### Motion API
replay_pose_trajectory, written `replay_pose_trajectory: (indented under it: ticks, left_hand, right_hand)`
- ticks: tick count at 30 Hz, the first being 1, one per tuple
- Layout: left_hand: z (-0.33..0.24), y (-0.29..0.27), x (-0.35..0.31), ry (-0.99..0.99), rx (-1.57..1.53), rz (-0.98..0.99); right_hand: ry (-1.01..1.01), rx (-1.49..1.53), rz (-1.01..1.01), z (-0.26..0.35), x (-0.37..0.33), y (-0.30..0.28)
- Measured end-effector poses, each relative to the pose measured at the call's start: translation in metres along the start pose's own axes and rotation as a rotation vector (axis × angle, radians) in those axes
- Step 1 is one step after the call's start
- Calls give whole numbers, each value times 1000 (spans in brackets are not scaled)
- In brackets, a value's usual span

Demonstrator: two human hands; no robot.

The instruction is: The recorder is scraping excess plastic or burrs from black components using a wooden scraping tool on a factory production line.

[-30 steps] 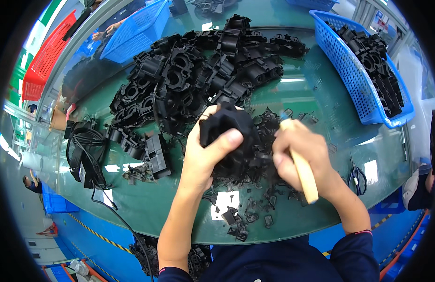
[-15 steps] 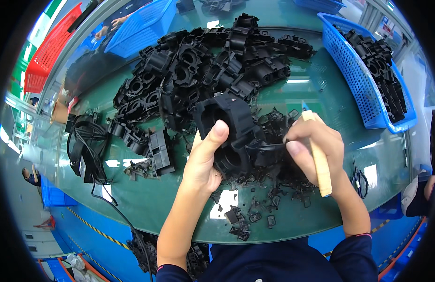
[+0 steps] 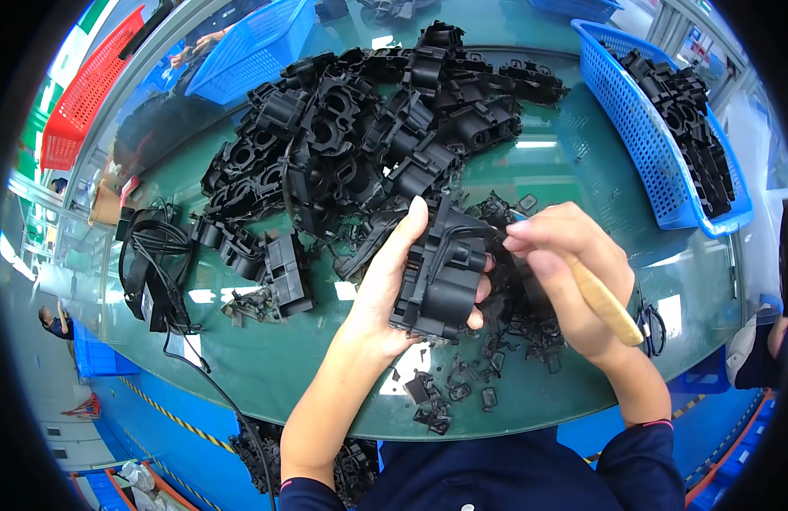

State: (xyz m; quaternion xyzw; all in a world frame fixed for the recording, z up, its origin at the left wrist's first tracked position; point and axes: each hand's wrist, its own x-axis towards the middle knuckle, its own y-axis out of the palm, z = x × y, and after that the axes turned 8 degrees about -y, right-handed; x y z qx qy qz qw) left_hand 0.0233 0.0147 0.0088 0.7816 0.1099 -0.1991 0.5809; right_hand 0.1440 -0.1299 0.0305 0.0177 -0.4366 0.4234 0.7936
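Observation:
In my left hand I hold a black moulded plastic part over the table, thumb on its near left edge and fingertips showing at its right side. Its rounded, stepped outer face is toward me. My right hand grips a knife-like tool with a pale yellow handle, which slants down to the right out of the fist. Only a trace of the tool's bluish tip shows, close to the part's upper right; whether it touches is not clear. Black plastic scraps lie beneath both hands.
A big heap of similar black parts covers the far table. On the right stands a blue basket of black parts; another blue basket is at back left. Coiled black cable lies left, pliers-like cutters right.
My left hand has turned the black part, so its stepped outer face shows instead of the two openings. The tool handle has tilted further right, and its tip is now mostly hidden.

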Motion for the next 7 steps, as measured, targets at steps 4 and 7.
replay_pose_trajectory:
  ticks: [4, 7]
  left_hand:
    - [3, -2, -2, -42, -42, 89]
    - [3, -1, -4, 16, 38, 27]
  right_hand:
    - [-107, -30, -98, -5, 0, 8]
    - [-108, -75, -94, -5, -2, 7]
